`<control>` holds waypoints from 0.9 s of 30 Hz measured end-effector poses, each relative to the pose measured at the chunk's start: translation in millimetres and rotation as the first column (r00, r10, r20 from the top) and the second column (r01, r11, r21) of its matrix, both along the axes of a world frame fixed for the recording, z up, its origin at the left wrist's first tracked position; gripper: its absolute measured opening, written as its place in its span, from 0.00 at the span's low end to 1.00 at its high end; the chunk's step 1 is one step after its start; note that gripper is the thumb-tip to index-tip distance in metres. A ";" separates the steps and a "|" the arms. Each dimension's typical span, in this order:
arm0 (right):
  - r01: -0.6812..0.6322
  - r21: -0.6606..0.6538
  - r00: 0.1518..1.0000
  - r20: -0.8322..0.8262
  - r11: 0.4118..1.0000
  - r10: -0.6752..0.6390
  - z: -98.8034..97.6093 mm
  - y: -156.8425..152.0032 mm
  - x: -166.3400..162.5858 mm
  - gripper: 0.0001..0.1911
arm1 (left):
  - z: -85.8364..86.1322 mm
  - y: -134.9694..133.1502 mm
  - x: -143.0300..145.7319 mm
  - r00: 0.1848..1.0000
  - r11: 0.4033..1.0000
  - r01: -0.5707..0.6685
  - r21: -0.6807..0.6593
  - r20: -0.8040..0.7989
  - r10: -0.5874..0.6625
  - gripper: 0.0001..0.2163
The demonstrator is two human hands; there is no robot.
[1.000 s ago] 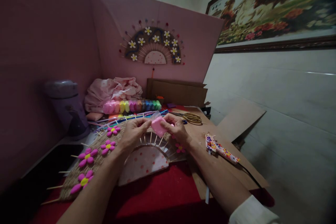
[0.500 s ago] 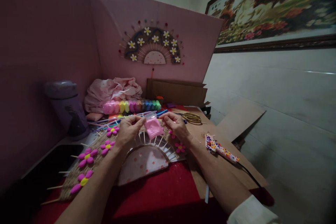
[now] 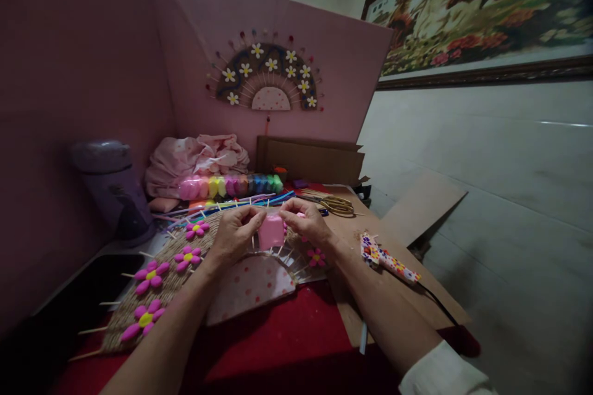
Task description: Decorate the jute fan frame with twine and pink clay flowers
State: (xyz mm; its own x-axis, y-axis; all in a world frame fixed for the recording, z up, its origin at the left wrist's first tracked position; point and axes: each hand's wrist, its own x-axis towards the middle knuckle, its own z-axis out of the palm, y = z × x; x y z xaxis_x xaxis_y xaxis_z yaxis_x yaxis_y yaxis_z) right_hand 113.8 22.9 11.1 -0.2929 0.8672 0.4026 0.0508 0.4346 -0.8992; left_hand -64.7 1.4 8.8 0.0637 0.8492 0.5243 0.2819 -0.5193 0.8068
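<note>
A small clear packet of pink modelling clay (image 3: 271, 232) hangs upright between my two hands. My left hand (image 3: 238, 229) pinches its upper left edge, and my right hand (image 3: 306, 222) pinches the upper right edge. Under both hands lies a half-round fan craft (image 3: 185, 284) wound in twine, with sticks poking from its rim and magenta flowers (image 3: 151, 276) with yellow centres on it. Its inner half-circle (image 3: 252, 284) is covered in pale cloth with red dots. My forearms and hands hide part of the fan.
Behind the fan are a row of coloured clay packets (image 3: 231, 186), pink cloth (image 3: 199, 157) and a purple tumbler (image 3: 113, 191). To the right, scissors (image 3: 336, 205) and a flower-patterned glue gun (image 3: 389, 260) with its cord rest on brown board (image 3: 407, 302). A finished fan (image 3: 271, 77) hangs on the pink panel.
My right hand has closed onto the packet's right upper edge, having been just off it before. The packet has straightened from a tilt, and my left hand has shifted slightly right.
</note>
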 end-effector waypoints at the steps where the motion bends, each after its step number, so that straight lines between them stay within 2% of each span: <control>1: 0.001 -0.004 1.000 0.004 1.000 -0.001 1.1 -1.3 0.2 0.13 | 0.0 -0.1 0.2 1.000 1.000 -0.004 0.005 0.000 0.004 0.13; 7: 0.017 -0.016 1.000 -0.006 1.000 -0.017 4.6 -5.7 0.4 0.13 | -1.8 1.2 0.3 1.000 1.000 0.005 -0.004 0.027 -0.005 0.13; 14: 0.040 0.039 0.999 0.007 0.998 -0.040 3.0 -3.2 1.3 0.12 | -4.2 3.9 -0.4 0.999 1.000 0.009 -0.017 0.046 -0.008 0.12; 20: 0.049 0.035 0.999 0.007 0.998 -0.049 3.9 -5.1 1.4 0.12 | -4.1 5.3 0.0 0.977 0.978 0.163 -0.130 0.162 -0.141 0.13; 27: -0.003 0.095 0.998 0.061 0.996 -0.003 -1.5 0.9 2.5 0.13 | -8.4 7.1 1.0 0.970 0.981 0.151 -0.123 0.212 -0.123 0.12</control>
